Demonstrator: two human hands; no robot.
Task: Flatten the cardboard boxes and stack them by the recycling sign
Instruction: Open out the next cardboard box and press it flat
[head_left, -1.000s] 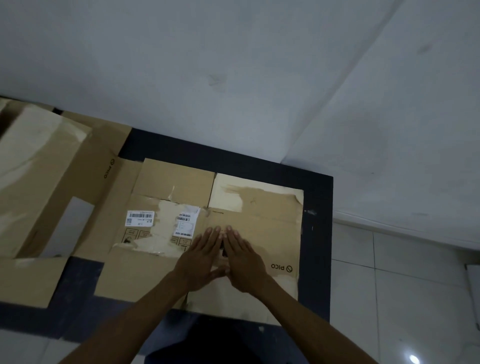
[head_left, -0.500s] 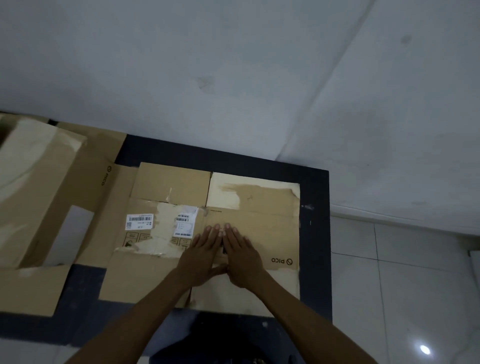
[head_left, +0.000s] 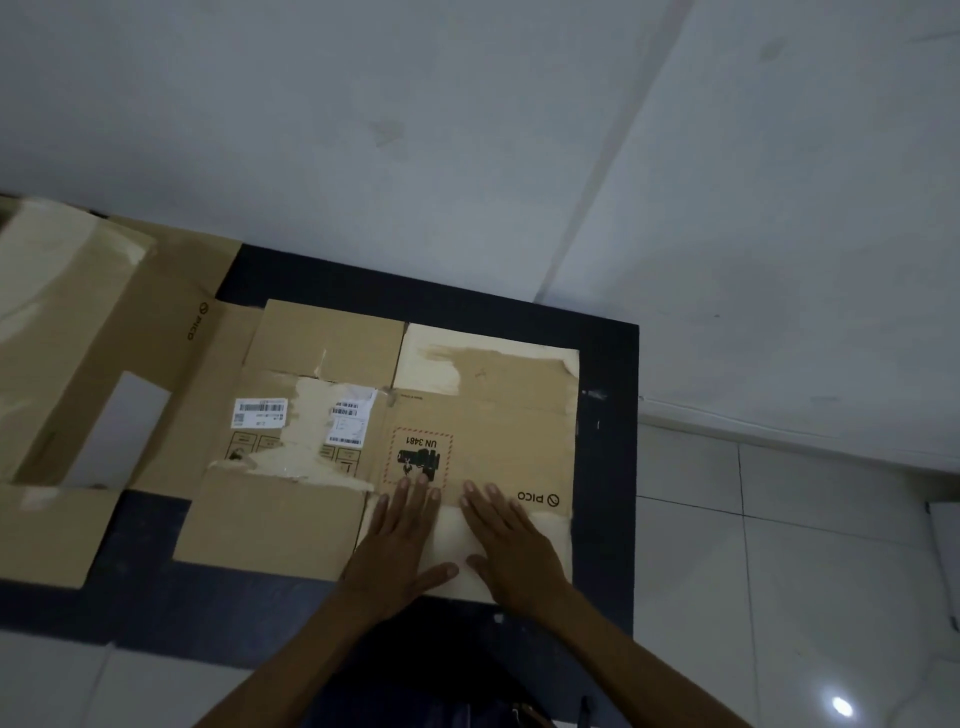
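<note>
Left grip (head_left: 402, 540), right grip (head_left: 511, 545) flat, palms down on flattened box (head_left: 483, 441)

Two bare forearms, no sleeves, watch or rings visible behind the fingers; left hand (head_left: 402, 551) and right hand (head_left: 511, 545) ungloved, short-nailed; dark garment glimpsed below the wrists.

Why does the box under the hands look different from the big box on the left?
The box under the hands lies fully flat on the dark mat, while the box on the left still stands partly open, showing its inside. The flat box carries white barcode labels and a red-bordered UN 3481 mark; the left box shows none. Both hands, left hand and right hand, press only the flat box. Both boxes are brown cardboard printed PICO.
</note>
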